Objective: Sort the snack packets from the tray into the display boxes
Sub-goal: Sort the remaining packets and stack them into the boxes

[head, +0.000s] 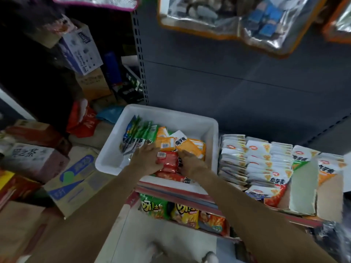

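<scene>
A white plastic tray [191, 118] sits on the shelf and holds mixed snack packets: green ones [141, 130] at its left, orange ones [191, 147] in the middle, red ones [168, 162] at the front. My left hand [146, 158] and my right hand [191, 162] are both inside the tray, pressed against either side of the stack of red packets. To the right of the tray, display boxes [302, 188] hold rows of white and orange packets [254, 160].
Below the tray, a lower shelf holds green and yellow chip bags [167, 207]. Cardboard cartons [76, 177] are stacked on the floor at the left. A grey shelf back panel [237, 82] rises behind, with foil bags [228, 18] hanging above.
</scene>
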